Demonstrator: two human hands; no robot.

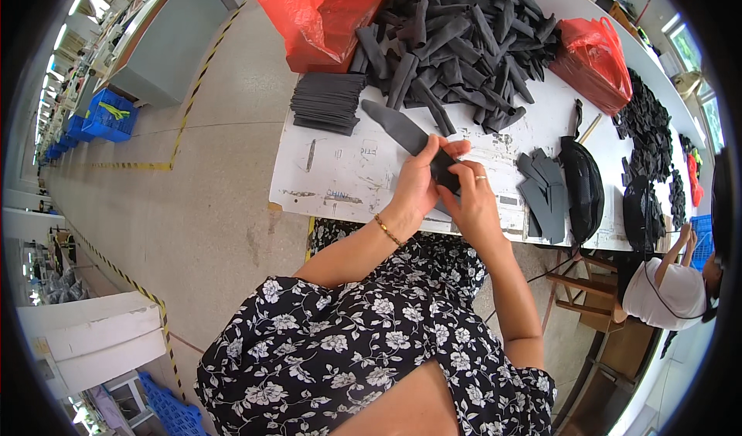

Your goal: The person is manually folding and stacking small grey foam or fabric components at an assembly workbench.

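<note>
Concrete floor (232,119), marked with black-and-yellow striped tape (179,123), spreads to the left of a white table (313,177) whose top is scuffed and chipped. Farther off on that side, blue plastic crates (110,117) stand on the floor beside a grey-sided workbench (171,45).

Both hands are above the near part of the table, grasping one dark grey fabric strip (396,129). It slants from its rounded far end, which points toward the upper left, down into the fingers. The left hand (417,179) holds it between thumb and fingers, and a beaded bracelet (389,231) circles that wrist. The right hand (473,196), with a ring (481,177) on one finger, grips the strip just beside the left, nearer the body.

Just beyond the strip's far end, a neat stack of dark strips (328,103) sits at the table's left edge, in front of a red plastic bag (321,18). Behind the hands rises a large loose heap of dark fabric pieces (464,38), with a second red bag (597,65) at its right. To the right of the hands, flat grey pieces (547,196) lie fanned and overlapping near a bulging black object (583,189), whose kind I cannot tell. Farther right, a co-worker in a white top (665,293) has both arms raised beside another dark pile (645,127).
</note>
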